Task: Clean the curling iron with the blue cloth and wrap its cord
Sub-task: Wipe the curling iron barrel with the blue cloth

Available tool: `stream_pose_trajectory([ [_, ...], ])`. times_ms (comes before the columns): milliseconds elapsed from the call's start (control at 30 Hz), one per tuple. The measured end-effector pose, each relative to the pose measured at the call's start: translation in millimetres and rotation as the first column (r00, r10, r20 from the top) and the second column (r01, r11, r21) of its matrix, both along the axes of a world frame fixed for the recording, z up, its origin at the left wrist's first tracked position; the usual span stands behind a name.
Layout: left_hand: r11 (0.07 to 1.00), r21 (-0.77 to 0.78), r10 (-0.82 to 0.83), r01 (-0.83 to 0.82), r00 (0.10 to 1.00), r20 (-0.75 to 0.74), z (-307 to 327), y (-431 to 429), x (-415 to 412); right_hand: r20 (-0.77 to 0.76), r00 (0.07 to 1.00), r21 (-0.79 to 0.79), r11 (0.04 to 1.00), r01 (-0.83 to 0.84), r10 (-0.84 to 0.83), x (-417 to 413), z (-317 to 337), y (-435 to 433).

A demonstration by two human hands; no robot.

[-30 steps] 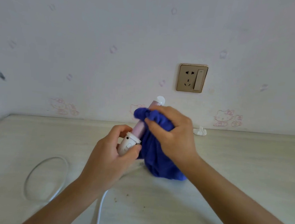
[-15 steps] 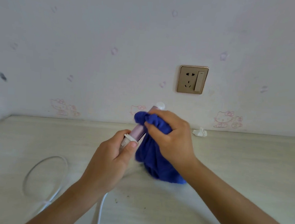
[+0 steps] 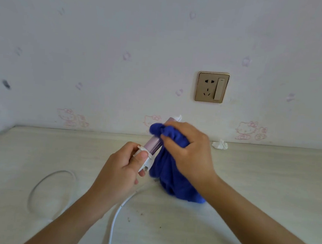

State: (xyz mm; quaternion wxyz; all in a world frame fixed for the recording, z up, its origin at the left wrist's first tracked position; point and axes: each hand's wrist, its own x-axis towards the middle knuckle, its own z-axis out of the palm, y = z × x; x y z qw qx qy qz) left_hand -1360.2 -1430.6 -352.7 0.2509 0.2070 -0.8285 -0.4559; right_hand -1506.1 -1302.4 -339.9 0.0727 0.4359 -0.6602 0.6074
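above the desk [image 3: 258, 177], the soft blue cloth [image 3: 168, 172] bunches in the right hand [image 3: 189, 153] around the stiff, probably light curling iron [image 3: 153, 143]; left hand [image 3: 122, 170] clasps its handle, loose cord [image 3: 116, 216] trailing.

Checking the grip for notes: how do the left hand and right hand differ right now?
The left hand grips the curling iron by its white handle; the right hand presses the blue cloth against its pink barrel. The left sits lower and nearer, the right higher. Both are closed.
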Motion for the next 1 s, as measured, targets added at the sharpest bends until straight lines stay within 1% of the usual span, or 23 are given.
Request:
stream_pose_trajectory([
  [100,1.000,-0.004,-0.003,0.003,1.000,0.009,-3.8,3.7,-2.0,0.044,0.998,-0.057,0.997,0.044,-0.041,-11.8,9.3,6.1],
  [200,0.998,0.058,0.000,0.000,1.000,0.007,-2.2,3.3,-2.3,0.012,1.000,-0.038,0.999,-0.009,0.009,-4.2,7.1,5.3],
  [267,0.985,0.175,0.011,-0.007,1.000,-0.022,-0.3,1.2,-2.1,-0.071,0.993,0.040,0.995,-0.089,0.092,9.2,-2.7,-0.5],
  [333,0.950,0.311,0.022,-0.012,0.999,-0.026,2.9,-0.9,-1.5,-0.141,0.980,0.078,0.989,-0.129,0.139,20.2,-10.4,-5.4],
  [367,0.936,0.352,0.019,-0.013,1.000,-0.013,3.7,-1.9,-1.0,-0.140,0.980,0.074,0.989,-0.128,0.138,20.1,-10.6,-6.0],
  [433,0.919,0.395,-0.001,-0.002,1.000,0.009,4.5,-3.3,-0.3,-0.082,0.992,0.033,0.995,-0.093,0.095,10.6,-5.6,-3.3],
  [533,0.899,0.434,-0.066,0.060,0.998,-0.001,5.1,-3.7,-0.2,0.019,1.000,-0.045,0.999,0.009,-0.008,-8.6,6.7,4.9],
  [633,0.905,0.408,-0.113,0.117,0.993,-0.034,5.1,-2.5,-1.6,0.055,0.998,-0.071,0.997,0.022,-0.018,-9.9,10.8,7.7],
  [700,0.932,0.351,-0.084,0.095,0.995,-0.047,3.8,-1.7,-3.2,0.007,1.000,-0.015,1.000,-0.025,0.025,-0.3,3.4,4.2],
  [767,0.956,0.290,-0.040,0.045,0.999,-0.024,1.1,-3.0,-3.4,-0.084,0.991,0.056,0.994,-0.096,0.100,12.8,-7.7,-1.8],
  [800,0.961,0.274,-0.032,0.033,0.999,-0.008,0.2,-3.8,-2.7,-0.105,0.987,0.073,0.991,-0.116,0.124,16.7,-11.7,-4.0],
  [833,0.959,0.282,-0.032,0.031,0.999,-0.002,0.0,-4.0,-1.7,-0.100,0.987,0.077,0.990,-0.120,0.127,16.9,-12.6,-5.0],
  [900,0.935,0.351,-0.051,0.055,0.999,-0.019,2.3,-0.8,-0.4,-0.043,0.995,0.049,0.995,-0.084,0.086,8.6,-7.4,-3.1],
  [1000,0.885,0.452,-0.107,0.110,0.994,-0.033,7.6,5.3,-0.3,0.071,0.997,-0.072,0.997,-0.011,0.016,-9.6,7.3,5.9],
])
